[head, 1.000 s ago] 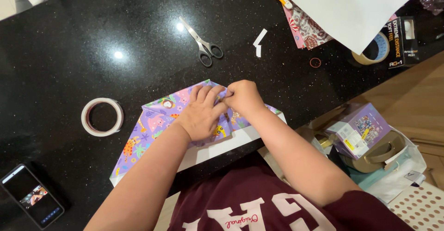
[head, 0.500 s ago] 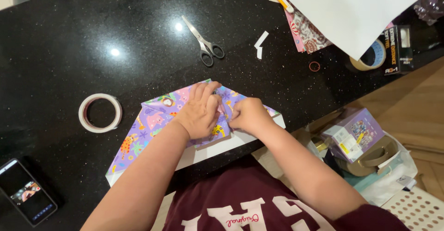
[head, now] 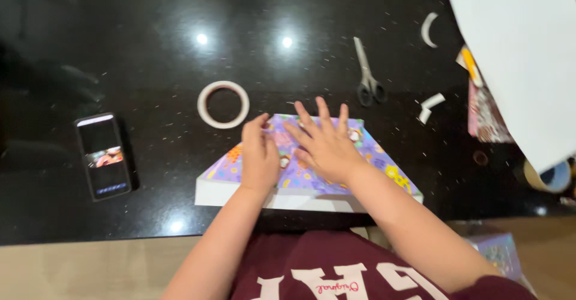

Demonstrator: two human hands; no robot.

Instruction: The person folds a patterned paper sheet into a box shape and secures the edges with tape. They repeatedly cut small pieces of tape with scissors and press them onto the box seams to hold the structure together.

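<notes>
A flat box half covered in purple patterned wrapping paper [head: 384,171] lies at the near edge of the black counter [head: 150,54]; its white side [head: 222,193] shows along the front. My left hand [head: 259,156] rests on the paper's left part, fingers together and pressed down. My right hand [head: 325,143] lies flat across the middle of the paper with fingers spread, pointing away from me. Neither hand holds anything. A white tape roll [head: 223,104] sits just beyond the box, left of my hands.
Scissors [head: 366,78] lie beyond the box to the right. A phone [head: 103,155] with a lit screen lies at the left. White paper scraps [head: 429,108], a large white sheet [head: 522,48] and another tape roll [head: 549,177] are at the right.
The view has swung so the box now sits centred. My right hand has opened from a pinch at the fold to lie flat, and my left hand has shifted to the left part.
</notes>
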